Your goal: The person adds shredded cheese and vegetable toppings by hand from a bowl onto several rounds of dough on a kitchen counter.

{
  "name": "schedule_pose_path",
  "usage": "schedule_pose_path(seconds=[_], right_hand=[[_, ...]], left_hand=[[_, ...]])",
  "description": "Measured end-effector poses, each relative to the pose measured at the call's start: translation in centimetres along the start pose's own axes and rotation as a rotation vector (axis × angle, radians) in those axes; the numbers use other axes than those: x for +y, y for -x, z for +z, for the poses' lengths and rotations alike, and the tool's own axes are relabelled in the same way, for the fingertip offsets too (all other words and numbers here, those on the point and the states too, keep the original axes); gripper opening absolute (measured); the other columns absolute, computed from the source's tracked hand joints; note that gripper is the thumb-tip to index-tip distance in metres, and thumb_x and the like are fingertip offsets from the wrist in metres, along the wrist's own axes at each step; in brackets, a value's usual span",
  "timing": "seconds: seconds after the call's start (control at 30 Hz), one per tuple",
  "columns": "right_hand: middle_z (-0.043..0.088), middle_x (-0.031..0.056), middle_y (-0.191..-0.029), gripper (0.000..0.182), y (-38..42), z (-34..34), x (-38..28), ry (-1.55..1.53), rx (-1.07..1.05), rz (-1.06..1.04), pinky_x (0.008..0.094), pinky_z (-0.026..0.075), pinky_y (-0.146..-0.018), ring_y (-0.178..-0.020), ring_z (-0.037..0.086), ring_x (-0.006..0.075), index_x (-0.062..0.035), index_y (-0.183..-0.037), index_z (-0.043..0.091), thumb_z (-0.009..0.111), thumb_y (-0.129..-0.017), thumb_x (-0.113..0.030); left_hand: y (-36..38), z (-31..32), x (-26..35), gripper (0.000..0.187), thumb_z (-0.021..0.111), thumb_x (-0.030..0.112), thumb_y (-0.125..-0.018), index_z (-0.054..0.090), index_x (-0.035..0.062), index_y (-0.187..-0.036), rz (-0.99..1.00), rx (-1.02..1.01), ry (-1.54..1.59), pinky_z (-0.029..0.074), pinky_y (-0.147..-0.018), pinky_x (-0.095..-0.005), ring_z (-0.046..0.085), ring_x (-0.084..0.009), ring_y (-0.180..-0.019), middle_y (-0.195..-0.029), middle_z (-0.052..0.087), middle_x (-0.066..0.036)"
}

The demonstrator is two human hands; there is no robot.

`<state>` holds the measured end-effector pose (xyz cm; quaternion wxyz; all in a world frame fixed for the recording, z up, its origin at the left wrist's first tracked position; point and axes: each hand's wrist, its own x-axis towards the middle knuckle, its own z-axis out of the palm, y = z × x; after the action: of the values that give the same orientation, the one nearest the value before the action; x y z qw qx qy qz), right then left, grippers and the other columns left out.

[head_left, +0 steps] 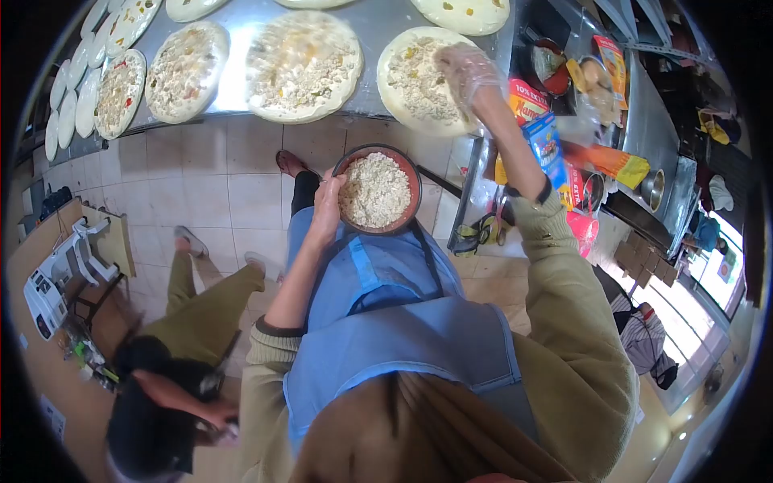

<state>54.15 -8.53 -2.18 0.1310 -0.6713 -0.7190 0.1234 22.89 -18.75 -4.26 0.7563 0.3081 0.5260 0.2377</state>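
My left hand (326, 208) is wrapped round the left rim of a dark pan (415, 208) with a reddish inside, held in front of my apron. Crumbled white filling (375, 190) heaps up in it, and a dark handle (439, 180) seems to stick out on the right. At the counter, my right hand (471, 74), in a clear plastic glove, is over the right part of a flat dough round (394, 52) spread with white crumbs and green bits. Motion blurs its fingers. Left of it lies another topped dough round (334, 72).
More dough rounds (187, 72) cover the metal counter (370, 88), some plain at the left. Packets (544, 146), a metal bowl (652, 189) and other goods crowd the right side. Behind on the left, another person (161, 402) bends near a white appliance (48, 298).
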Motion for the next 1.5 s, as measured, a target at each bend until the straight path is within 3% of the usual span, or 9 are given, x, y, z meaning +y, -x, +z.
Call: schedule_pose_path(seconds=[0.17,0.4,0.53,0.73,0.83,0.93,1.23,1.33,1.5], right_hand=[[0.062,0.0156,-0.086,0.020,2.8,-0.4,-2.7,-0.047,-0.163,-0.075,0.0384,0.048,-0.074,-0.085,0.058,0.0318,-0.0054,-0.092,0.063,0.054,-0.083,-0.021],[0.061,0.0112,-0.095,0.019,4.8,-3.3,-1.3,0.057,-0.135,0.234,0.0353,0.044,-0.082,-0.091,0.057,0.0284,-0.0071,-0.094,0.064,0.055,-0.082,-0.020],[0.060,0.0117,-0.098,0.020,6.4,-3.8,-3.8,0.046,-0.131,0.084,0.0354,0.044,-0.082,-0.091,0.057,0.0293,-0.0073,-0.096,0.062,0.054,-0.083,-0.020],[0.059,0.0123,-0.099,0.023,7.8,-4.4,-3.9,0.047,-0.175,0.394,0.0378,0.045,-0.083,-0.093,0.056,0.0282,-0.0100,-0.097,0.061,0.046,-0.088,-0.024],[0.058,0.0167,-0.097,0.024,11.4,-0.8,-8.0,-0.523,-0.202,0.211,0.0389,0.045,-0.082,-0.092,0.056,0.0321,-0.0052,-0.099,0.059,0.049,-0.086,-0.023],[0.057,0.0212,-0.092,0.024,13.2,-0.3,-14.2,-0.410,-0.378,-0.041,0.0409,0.046,-0.079,-0.091,0.056,0.0344,-0.0007,-0.097,0.057,0.055,-0.082,-0.019],[0.059,0.0176,-0.084,0.021,17.0,3.9,-13.4,-0.664,-0.362,0.206,0.0407,0.048,-0.066,-0.076,0.059,0.0333,-0.0024,-0.091,0.060,0.048,-0.087,-0.019],[0.062,0.0136,-0.080,0.015,15.4,1.8,-13.9,-0.473,-0.432,0.293,0.0321,0.050,-0.067,-0.075,0.062,0.0256,-0.0047,-0.092,0.064,0.054,-0.084,-0.014],[0.066,0.0071,-0.087,0.019,13.8,-1.9,-9.1,-1.261,-0.317,0.535,0.0243,0.052,-0.070,-0.076,0.063,0.0120,-0.0063,-0.099,0.065,0.062,-0.080,-0.005]], left_hand=[[-0.1,0.0,-0.2,0.044,0.040,0.027,-0.087,0.046,-0.0029,-0.118,0.006,-0.009,0.024,0.033,-0.093,-0.0269,0.047,-0.0167,-0.105,-0.113,0.051,-0.009],[-0.2,-0.3,-0.7,0.042,0.038,0.024,-0.088,0.047,-0.0035,-0.118,0.013,-0.012,0.040,0.033,-0.094,-0.0272,0.047,-0.0169,-0.106,-0.114,0.050,-0.010],[-0.3,-0.1,-0.5,0.042,0.038,0.024,-0.088,0.047,-0.0039,-0.118,0.018,-0.033,0.044,0.033,-0.094,-0.0271,0.047,-0.0169,-0.107,-0.116,0.050,-0.010],[-0.3,0.3,-0.6,0.043,0.036,0.024,-0.089,0.045,-0.0037,-0.120,0.080,-0.029,-0.038,0.033,-0.094,-0.0276,0.047,-0.0187,-0.106,-0.114,0.051,-0.012],[0.5,2.0,0.9,0.043,0.035,0.025,-0.089,0.043,-0.0032,-0.121,0.075,-0.007,-0.081,0.033,-0.094,-0.0281,0.047,-0.0196,-0.106,-0.113,0.051,-0.013],[0.1,2.7,0.3,0.044,0.037,0.026,-0.089,0.042,-0.0031,-0.122,0.156,-0.102,-0.127,0.033,-0.094,-0.0286,0.047,-0.0199,-0.106,-0.113,0.051,-0.014],[0.2,3.8,0.1,0.043,0.038,0.024,-0.089,0.043,-0.0044,-0.121,0.142,-0.103,-0.124,0.033,-0.094,-0.0280,0.046,-0.0189,-0.107,-0.115,0.051,-0.014],[-0.2,4.3,0.7,0.042,0.038,0.023,-0.089,0.044,-0.0045,-0.120,0.137,-0.109,-0.121,0.033,-0.094,-0.0278,0.046,-0.0182,-0.107,-0.115,0.051,-0.013],[-0.6,6.2,1.3,0.042,0.040,0.024,-0.088,0.046,-0.0037,-0.119,0.079,-0.130,-0.086,0.033,-0.094,-0.0271,0.046,-0.0173,-0.106,-0.115,0.051,-0.011]])
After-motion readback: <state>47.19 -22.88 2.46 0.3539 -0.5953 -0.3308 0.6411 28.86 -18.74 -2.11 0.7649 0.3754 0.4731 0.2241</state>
